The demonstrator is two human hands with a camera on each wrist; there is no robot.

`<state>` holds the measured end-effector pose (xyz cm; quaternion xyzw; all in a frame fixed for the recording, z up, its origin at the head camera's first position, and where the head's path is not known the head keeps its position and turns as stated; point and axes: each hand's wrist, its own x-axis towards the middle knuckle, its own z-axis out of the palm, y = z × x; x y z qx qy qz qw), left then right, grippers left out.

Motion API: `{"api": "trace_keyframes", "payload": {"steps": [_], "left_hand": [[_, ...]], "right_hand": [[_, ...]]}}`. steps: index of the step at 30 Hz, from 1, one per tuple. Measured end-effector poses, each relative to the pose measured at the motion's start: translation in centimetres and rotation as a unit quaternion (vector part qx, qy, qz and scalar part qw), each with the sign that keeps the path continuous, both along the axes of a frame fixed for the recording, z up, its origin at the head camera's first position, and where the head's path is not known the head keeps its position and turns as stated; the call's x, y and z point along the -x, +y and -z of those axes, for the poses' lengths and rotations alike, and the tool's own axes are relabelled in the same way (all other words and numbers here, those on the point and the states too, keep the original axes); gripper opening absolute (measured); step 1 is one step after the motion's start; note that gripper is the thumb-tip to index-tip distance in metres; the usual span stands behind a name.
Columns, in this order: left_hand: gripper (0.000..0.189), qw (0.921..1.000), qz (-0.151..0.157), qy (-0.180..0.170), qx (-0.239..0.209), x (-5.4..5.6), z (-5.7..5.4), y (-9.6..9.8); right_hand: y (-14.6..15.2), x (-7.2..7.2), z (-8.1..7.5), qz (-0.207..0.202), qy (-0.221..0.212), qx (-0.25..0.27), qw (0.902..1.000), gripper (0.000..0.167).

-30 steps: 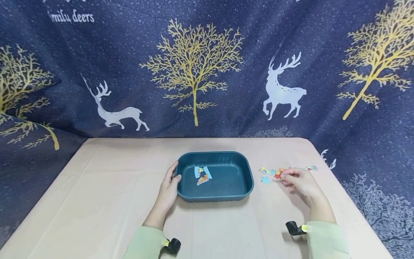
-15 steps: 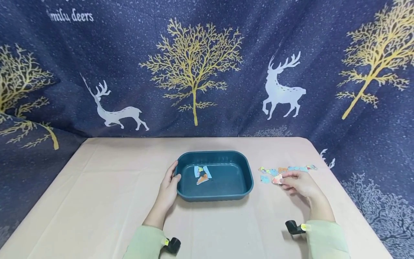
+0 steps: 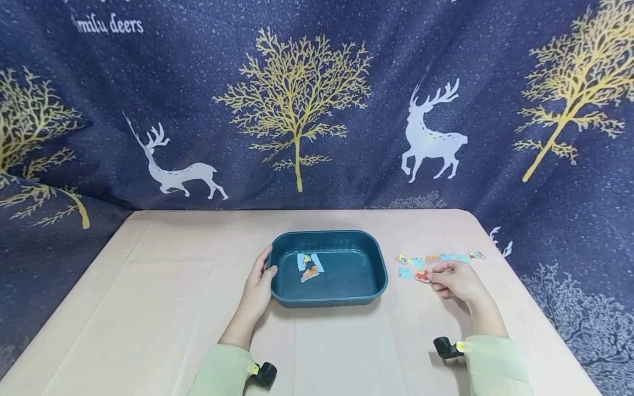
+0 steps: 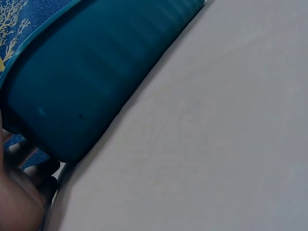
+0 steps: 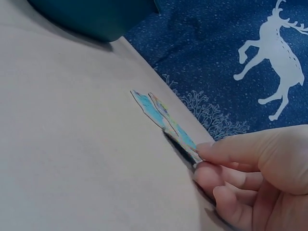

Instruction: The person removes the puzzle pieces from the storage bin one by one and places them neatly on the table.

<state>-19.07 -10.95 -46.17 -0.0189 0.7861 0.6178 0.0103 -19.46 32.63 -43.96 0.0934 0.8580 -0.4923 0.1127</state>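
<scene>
My left hand (image 3: 258, 280) holds the left end of a dark teal plastic basin (image 3: 329, 302), thumb over its rim. In the left wrist view the fingers curl beside the basin's wall (image 4: 82, 77). My right hand (image 3: 459, 283) pinches a red jigsaw puzzle piece (image 3: 421, 276) between thumb and fingers, low over the table. Just left of that piece lies a light blue piece (image 3: 405, 273). Behind it runs a row of several pieces, an orange one (image 3: 432, 259) among them. The right wrist view shows the held piece almost edge-on, near flat blue pieces (image 5: 148, 109).
Inside the basin, at its left, lie several joined pieces, one of them orange (image 3: 310, 274). A pale cloth covers the table (image 3: 148, 308). Behind it hangs a dark blue curtain (image 3: 337, 165) with deer and trees. A black device (image 3: 265, 376) sits at the left cuff.
My right hand has lowered the red piece slightly towards me and tilted it on the way, uncovering more of the row behind. The left hand and basin stay put.
</scene>
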Motion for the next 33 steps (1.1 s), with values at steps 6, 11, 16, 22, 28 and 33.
{"api": "trace_keyframes", "payload": {"steps": [6, 11, 16, 22, 28, 33], "left_hand": [[0.05, 1.0, -0.002, 0.004, -0.003, 0.0, 0.0, -0.2], [0.05, 0.9999, -0.003, 0.008, -0.01, 0.1, 0.0, -0.2], [0.05, 0.9998, -0.004, 0.013, -0.014, 0.1, 0.0, 0.0], [0.05, 0.9998, -0.004, 0.01, -0.014, -0.2, -0.2, 0.2], [0.05, 0.9999, -0.005, 0.007, -0.013, -0.3, -0.2, 0.1], [0.05, 0.9998, -0.004, 0.011, -0.014, -0.2, -0.1, 0.0]], "right_hand": [[-0.3, -0.1, -0.8, 0.039, 0.024, -0.021, 0.9987, 0.038], [-1.3, -0.2, -2.2, 0.066, 0.067, 0.05, 0.9943, 0.043], [-3.3, -0.5, -3.7, 0.034, 0.134, 0.022, 0.9901, 0.047], [-6.5, -0.3, -4.7, -0.011, 0.154, 0.003, 0.988, 0.045], [-9.6, 0.7, -5.2, -0.07, 0.159, 0.039, 0.984, 0.039], [-12.5, 1.6, -5.5, -0.131, 0.163, 0.049, 0.9767, 0.034]]}}
